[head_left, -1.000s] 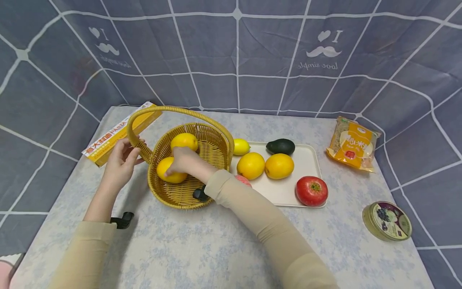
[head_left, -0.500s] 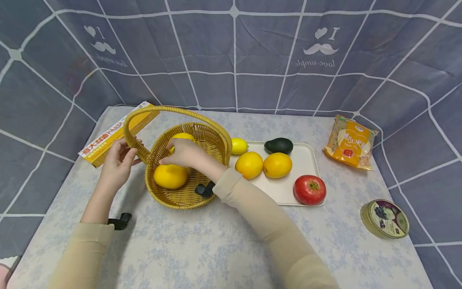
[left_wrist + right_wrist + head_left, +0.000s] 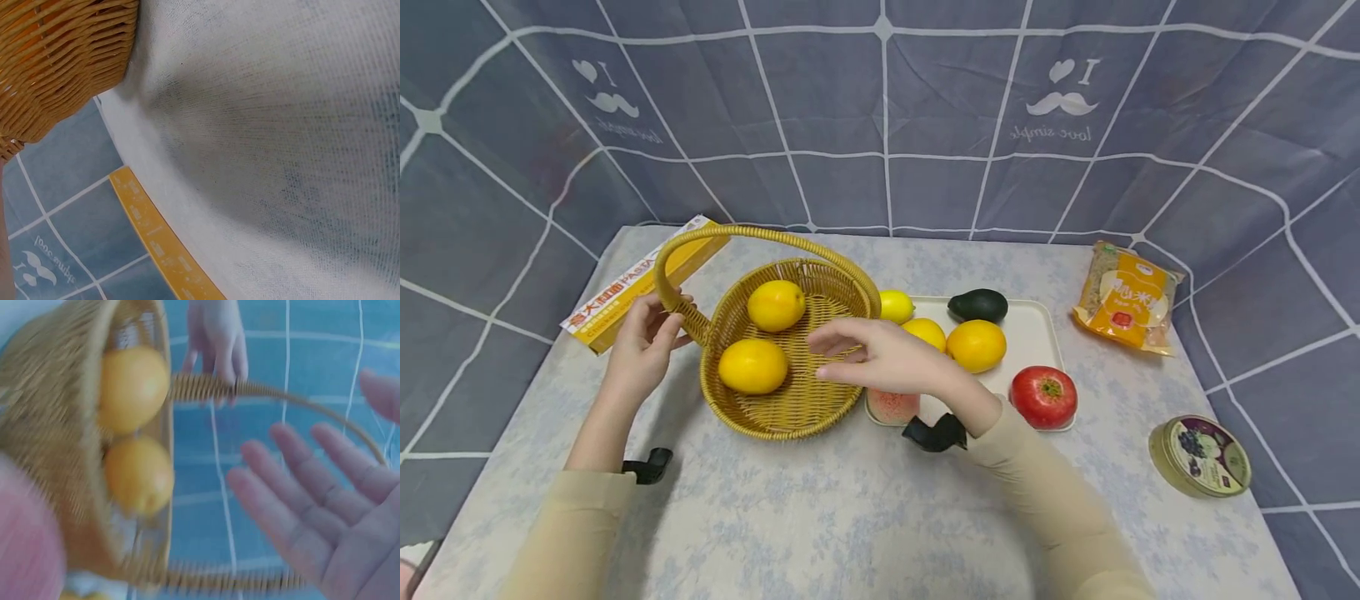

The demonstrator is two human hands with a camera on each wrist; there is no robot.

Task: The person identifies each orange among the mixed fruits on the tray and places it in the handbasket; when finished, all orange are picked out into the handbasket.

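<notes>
My left hand (image 3: 642, 342) pinches the base of the handle (image 3: 696, 321) of a yellow wicker basket (image 3: 793, 429), at its left side. Inside the basket lie two plump yellow oval fruits, a rear one (image 3: 777, 306) and a front one (image 3: 753, 367). My right hand (image 3: 887, 357) hovers over the basket's right rim with fingers apart, holding nothing; the right wrist view shows its bare palm (image 3: 356, 544). Beneath that hand a pinkish peach (image 3: 892, 407) is partly hidden on the tray.
Right of the basket, a white tray (image 3: 1026, 333) bears a lemon (image 3: 896, 307), an avocado (image 3: 977, 305), two yellow oval fruits and a red pomegranate (image 3: 1045, 397). A pasta box (image 3: 640, 287) lies behind the left hand. Farther right are a grain bag (image 3: 1127, 298) and a round tin (image 3: 1201, 456).
My right hand has let go of the yellow fruit in the basket and moved right, above the basket's rim. The left hand stays at the handle.
</notes>
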